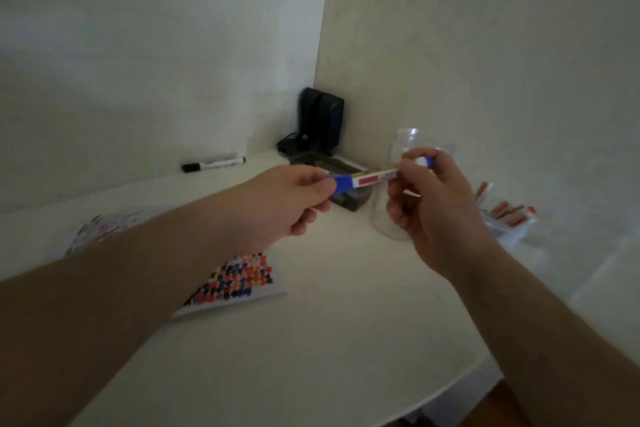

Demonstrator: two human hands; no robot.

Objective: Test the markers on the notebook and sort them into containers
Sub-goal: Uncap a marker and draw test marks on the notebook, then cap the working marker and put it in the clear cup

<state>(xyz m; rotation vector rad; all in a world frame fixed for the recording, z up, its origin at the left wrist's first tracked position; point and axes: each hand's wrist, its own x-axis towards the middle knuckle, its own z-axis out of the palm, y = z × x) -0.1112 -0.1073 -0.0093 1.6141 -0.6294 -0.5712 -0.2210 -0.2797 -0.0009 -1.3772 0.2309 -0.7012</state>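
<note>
white table (346,340) | notebook (239,282) | black marker (213,163) | clear cup (391,215)

Marker: a white-barrelled marker with blue cap (367,179) is held level above the white desk (346,322).
Left hand (287,201): pinches the blue cap end.
Right hand (429,204): grips the other end.
Notebook: white pad with coloured test marks (239,281) lies below the left forearm.
Containers: a clear plastic cup (391,218) stands behind the hands, beside a dark transparent box (346,201).
Back edge: a black-capped white marker (213,163).

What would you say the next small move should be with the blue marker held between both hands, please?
Probably pull the cap off: the left hand pinches the blue marker at its capped end, the right hand grips the other end.
</note>
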